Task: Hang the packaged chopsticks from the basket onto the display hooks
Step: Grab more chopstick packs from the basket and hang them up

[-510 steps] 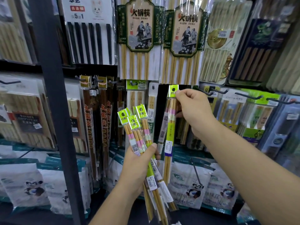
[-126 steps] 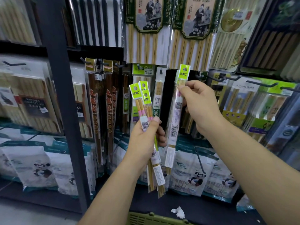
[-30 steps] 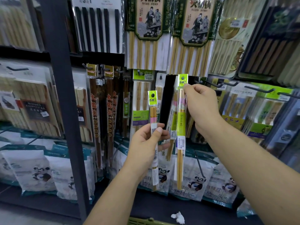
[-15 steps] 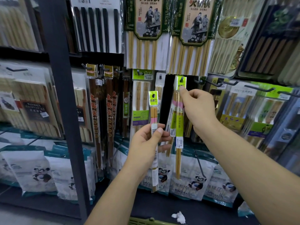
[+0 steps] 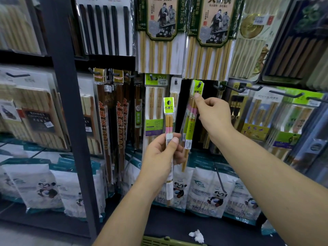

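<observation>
Packaged chopsticks: held pack [image 5: 169,110] at centre frame, hung pack [image 5: 198,88] just to its upper right.
We record the left hand [image 5: 163,157] keeping the held pack upright, its grip wrapped round the pack's middle, thumb across the white label, green header clear above the fist. The right hand [image 5: 213,114] is raised beside it; its grip pinches the hung pack just below the green header, whose hole sits over a display hook [image 5: 199,84]. That pack hangs tilted, its lower end toward the left hand, with like packs behind it. A green basket [image 5: 159,242] rim shows at the bottom edge, with crumpled white paper [image 5: 197,236] near it on the dark bottom shelf.
</observation>
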`<state>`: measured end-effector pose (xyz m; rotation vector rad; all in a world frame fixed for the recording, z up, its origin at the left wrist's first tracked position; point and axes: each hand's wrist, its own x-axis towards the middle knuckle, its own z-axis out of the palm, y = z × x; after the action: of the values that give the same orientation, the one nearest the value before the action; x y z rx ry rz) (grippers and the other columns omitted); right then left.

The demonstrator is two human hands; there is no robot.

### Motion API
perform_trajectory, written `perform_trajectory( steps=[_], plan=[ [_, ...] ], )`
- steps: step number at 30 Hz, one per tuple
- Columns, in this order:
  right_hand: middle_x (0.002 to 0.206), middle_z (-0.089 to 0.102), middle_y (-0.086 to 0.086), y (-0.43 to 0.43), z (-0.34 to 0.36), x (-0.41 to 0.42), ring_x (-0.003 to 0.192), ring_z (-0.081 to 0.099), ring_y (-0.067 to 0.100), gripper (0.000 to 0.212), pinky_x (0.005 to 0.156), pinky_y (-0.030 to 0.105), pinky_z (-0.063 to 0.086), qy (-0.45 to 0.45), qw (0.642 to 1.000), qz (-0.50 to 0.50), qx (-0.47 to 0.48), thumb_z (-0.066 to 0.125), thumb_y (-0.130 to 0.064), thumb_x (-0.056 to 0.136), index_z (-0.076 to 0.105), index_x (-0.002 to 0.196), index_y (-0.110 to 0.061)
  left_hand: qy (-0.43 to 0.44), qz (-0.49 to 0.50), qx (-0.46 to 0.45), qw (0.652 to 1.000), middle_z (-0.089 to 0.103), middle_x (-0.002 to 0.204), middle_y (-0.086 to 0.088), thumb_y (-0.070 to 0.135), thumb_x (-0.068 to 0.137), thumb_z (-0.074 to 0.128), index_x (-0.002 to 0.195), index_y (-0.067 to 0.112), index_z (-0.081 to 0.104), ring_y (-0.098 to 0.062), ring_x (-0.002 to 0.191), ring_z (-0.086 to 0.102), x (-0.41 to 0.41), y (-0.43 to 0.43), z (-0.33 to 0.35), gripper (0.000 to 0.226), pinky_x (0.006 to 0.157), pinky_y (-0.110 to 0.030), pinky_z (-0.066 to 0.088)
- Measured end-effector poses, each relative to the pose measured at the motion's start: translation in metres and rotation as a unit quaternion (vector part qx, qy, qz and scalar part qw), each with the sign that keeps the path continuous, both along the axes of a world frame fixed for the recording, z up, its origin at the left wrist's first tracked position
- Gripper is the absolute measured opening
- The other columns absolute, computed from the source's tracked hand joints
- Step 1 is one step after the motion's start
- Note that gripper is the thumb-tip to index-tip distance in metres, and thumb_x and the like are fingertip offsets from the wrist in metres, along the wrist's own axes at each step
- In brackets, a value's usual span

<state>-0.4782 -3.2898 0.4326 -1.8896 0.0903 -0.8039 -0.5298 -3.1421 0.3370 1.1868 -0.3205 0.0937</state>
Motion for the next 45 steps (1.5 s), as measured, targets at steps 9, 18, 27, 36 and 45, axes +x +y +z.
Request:
perform_trajectory(
  steps=[9, 18, 27, 36, 45],
  plan=[
    [0.076, 0.063, 0.009, 0.018, -0.008, -0.042, 0.062, 0.052, 0.002, 0.037, 0.065, 0.026, 0.048, -0.008, 0.996, 0.090, -0.023, 0.062, -0.047, 0.097, 0.065, 0.083, -0.013, 0.010, -0.014, 0.017, 1.000, 0.060, 0.067, 0.000, 0.027, 0.110, 0.046, 0.111, 0.014, 0.073, -0.012, 0.055, 0.053, -0.007, -0.001, 0.008, 0.029, 0.049, -0.024, 0.046],
    [0.077, 0.070, 0.008, 0.010, 0.021, -0.041, 0.064, 0.058, 0.009, 0.024, 0.063, 0.027, 0.051, -0.049, 0.993, 0.111, 0.010, 0.061, -0.020, 0.101, 0.069, 0.079, -0.014, -0.028, -0.024, 0.020, 0.999, 0.071, 0.078, 0.002, 0.017, 0.107, 0.054, 0.109, 0.017, 0.067, -0.011, 0.073, 0.070, 0.001, -0.013, 0.024, 0.014, 0.068, -0.025, 0.061],
    [0.085, 0.066, 0.023, 0.002, 0.025, -0.021, 0.065, 0.054, 0.016, 0.034, 0.070, 0.037, 0.052, -0.034, 0.998, 0.056, 0.024, 0.060, -0.029, 0.101, 0.069, 0.082, -0.003, -0.068, 0.046, 0.109, 0.991, 0.071, 0.105, -0.020, 0.015, 0.101, 0.066, 0.102, 0.026, 0.068, -0.002, 0.082, 0.062, 0.004, -0.018, 0.018, 0.012, 0.075, -0.012, 0.053],
    [0.061, 0.067, -0.008, -0.003, 0.010, -0.009, 0.056, 0.060, 0.005, 0.037, 0.070, 0.037, 0.058, -0.026, 0.999, 0.043, -0.007, 0.058, -0.033, 0.102, 0.067, 0.072, -0.015, -0.044, 0.024, 0.157, 0.986, 0.071, 0.112, -0.009, 0.020, 0.101, 0.067, 0.125, 0.024, 0.065, -0.010, 0.102, 0.068, 0.013, -0.016, 0.007, 0.025, 0.077, -0.012, 0.053],
    [0.069, 0.061, -0.012, -0.015, -0.021, -0.003, 0.068, 0.056, -0.009, 0.024, 0.053, 0.007, 0.037, -0.051, 0.990, 0.000, -0.130, 0.064, -0.047, 0.095, 0.059, 0.078, -0.030, -0.031, 0.002, 0.228, 0.973, 0.047, 0.150, 0.008, 0.031, 0.103, 0.062, 0.154, 0.026, 0.040, -0.008, 0.139, 0.044, 0.017, -0.012, 0.004, 0.055, 0.117, -0.032, 0.036]
  ],
)
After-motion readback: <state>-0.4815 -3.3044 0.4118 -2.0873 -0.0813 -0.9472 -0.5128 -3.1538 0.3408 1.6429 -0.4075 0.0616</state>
